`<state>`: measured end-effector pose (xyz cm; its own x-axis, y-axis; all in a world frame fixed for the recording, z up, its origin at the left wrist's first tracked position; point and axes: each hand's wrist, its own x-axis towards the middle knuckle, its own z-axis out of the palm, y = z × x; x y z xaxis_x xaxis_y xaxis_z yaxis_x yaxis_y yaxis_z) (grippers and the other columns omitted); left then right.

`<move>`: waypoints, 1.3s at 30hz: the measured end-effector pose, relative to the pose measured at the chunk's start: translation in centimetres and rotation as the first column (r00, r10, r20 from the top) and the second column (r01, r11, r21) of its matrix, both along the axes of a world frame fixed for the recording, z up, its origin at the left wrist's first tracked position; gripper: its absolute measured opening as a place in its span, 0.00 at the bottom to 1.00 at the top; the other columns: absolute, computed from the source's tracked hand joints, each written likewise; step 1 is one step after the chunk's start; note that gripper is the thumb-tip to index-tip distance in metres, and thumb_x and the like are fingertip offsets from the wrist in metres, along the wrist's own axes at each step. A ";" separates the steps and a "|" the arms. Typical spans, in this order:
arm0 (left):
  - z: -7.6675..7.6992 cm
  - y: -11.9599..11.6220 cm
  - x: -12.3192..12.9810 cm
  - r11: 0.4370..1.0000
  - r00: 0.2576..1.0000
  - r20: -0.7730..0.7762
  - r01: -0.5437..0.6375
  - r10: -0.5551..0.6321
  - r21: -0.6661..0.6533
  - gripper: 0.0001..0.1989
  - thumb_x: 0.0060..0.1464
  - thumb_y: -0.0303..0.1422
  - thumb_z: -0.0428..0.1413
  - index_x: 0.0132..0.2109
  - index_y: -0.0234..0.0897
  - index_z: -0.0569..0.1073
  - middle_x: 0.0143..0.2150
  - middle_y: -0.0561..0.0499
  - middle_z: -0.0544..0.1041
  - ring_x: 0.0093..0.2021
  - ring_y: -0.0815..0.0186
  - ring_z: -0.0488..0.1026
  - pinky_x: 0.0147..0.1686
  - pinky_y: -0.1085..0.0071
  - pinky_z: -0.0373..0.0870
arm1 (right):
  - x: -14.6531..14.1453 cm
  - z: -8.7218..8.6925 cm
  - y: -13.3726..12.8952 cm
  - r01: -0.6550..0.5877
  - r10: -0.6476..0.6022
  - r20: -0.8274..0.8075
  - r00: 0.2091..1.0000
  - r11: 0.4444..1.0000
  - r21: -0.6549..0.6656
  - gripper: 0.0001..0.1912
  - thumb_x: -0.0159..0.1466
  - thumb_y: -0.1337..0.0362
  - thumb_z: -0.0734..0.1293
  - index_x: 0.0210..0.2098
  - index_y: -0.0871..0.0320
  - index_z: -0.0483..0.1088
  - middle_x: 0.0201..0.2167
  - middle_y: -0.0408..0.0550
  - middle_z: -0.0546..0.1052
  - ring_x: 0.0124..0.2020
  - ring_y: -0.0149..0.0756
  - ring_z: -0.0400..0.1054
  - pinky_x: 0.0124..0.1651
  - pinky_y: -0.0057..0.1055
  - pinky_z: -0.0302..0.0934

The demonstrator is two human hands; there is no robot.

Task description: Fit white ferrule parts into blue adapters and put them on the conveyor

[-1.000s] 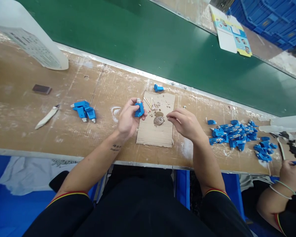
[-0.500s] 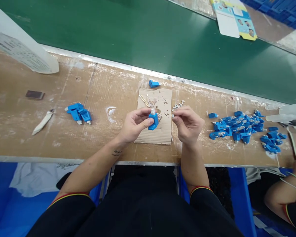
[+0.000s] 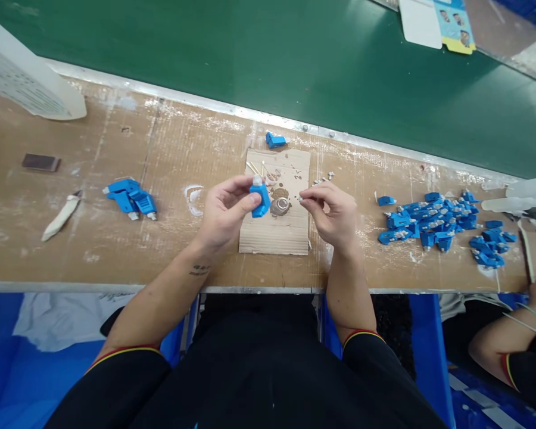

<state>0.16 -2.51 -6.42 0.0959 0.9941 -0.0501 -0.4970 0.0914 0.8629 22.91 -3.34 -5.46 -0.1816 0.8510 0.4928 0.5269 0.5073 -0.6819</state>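
Observation:
My left hand grips a blue plastic part with a pale grey connector at its top, held over the left side of a cardboard sheet. To its right, my right hand pinches a tiny pale grey piece between thumb and forefinger. On the cardboard, between the hands, lies a small puddle of clear liquid. Thin cotton swabs rest near the sheet's upper left, partly behind the left hand. Small grey pieces are scattered just beyond the right hand.
A large pile of blue parts lies to the right, with a smaller cluster beside it. Several more blue parts and a wrapped blade lie left. A green belt runs behind. A co-worker's arm is at right.
My left hand has moved left with the blue part, uncovering the liquid puddle. My right hand has shifted slightly left, still pinching the tiny piece. The whole view has shifted a little.

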 end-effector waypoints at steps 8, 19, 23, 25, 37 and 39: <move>-1.3 1.1 -0.9 0.991 0.993 -0.020 -0.117 0.118 0.067 0.19 0.46 0.41 0.76 0.43 0.41 0.82 0.39 0.50 0.85 0.37 0.63 0.82 0.36 0.68 0.82 | 0.4 -1.2 1.5 -0.003 0.090 0.327 0.941 0.966 -0.257 0.07 0.71 0.65 0.69 0.40 0.52 0.81 0.38 0.49 0.83 0.42 0.42 0.74 0.49 0.40 0.68; -1.4 1.1 -0.9 0.991 0.994 -0.059 -0.091 0.097 0.094 0.19 0.47 0.43 0.76 0.43 0.41 0.83 0.39 0.50 0.85 0.36 0.64 0.81 0.36 0.67 0.83 | 0.1 -1.1 1.3 -0.003 0.086 0.354 0.931 0.973 -0.230 0.07 0.72 0.64 0.69 0.40 0.52 0.81 0.38 0.48 0.83 0.42 0.41 0.74 0.48 0.39 0.67; -1.5 1.2 -1.0 0.990 0.991 -0.076 -0.098 0.106 0.102 0.20 0.47 0.46 0.76 0.43 0.42 0.84 0.38 0.50 0.85 0.36 0.64 0.81 0.35 0.68 0.83 | 0.2 -1.1 1.3 -0.006 0.088 0.353 0.932 0.974 -0.227 0.07 0.72 0.64 0.68 0.39 0.52 0.81 0.38 0.48 0.83 0.42 0.41 0.74 0.48 0.39 0.67; -1.5 1.1 -1.0 0.989 0.991 -0.081 -0.100 0.109 0.108 0.20 0.47 0.47 0.76 0.43 0.43 0.84 0.38 0.50 0.85 0.37 0.64 0.82 0.35 0.68 0.83 | 0.3 -1.0 1.3 -0.006 0.086 0.349 0.933 0.974 -0.225 0.07 0.72 0.64 0.69 0.39 0.52 0.81 0.38 0.48 0.83 0.41 0.41 0.74 0.48 0.39 0.67; -1.6 1.1 -0.9 0.989 0.995 -0.060 -0.067 0.075 0.134 0.16 0.50 0.41 0.74 0.44 0.42 0.84 0.41 0.50 0.85 0.39 0.64 0.82 0.39 0.67 0.83 | -0.4 -0.6 1.8 0.024 0.086 0.416 0.905 0.967 -0.253 0.08 0.72 0.66 0.68 0.40 0.53 0.82 0.39 0.49 0.84 0.44 0.43 0.76 0.50 0.40 0.69; -1.5 1.1 -0.8 0.990 0.996 -0.046 -0.065 0.071 0.128 0.16 0.49 0.41 0.75 0.44 0.42 0.84 0.42 0.50 0.85 0.39 0.65 0.82 0.39 0.68 0.83 | -0.4 -0.5 1.8 0.035 0.081 0.432 0.898 0.966 -0.255 0.09 0.72 0.66 0.68 0.41 0.53 0.82 0.39 0.50 0.84 0.44 0.43 0.76 0.50 0.40 0.69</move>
<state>-0.66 -1.45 -7.93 0.0282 0.9969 0.0734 -0.4536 -0.0527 0.8896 22.47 -1.50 -5.96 -0.3492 0.9278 0.1310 0.7896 0.3667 -0.4920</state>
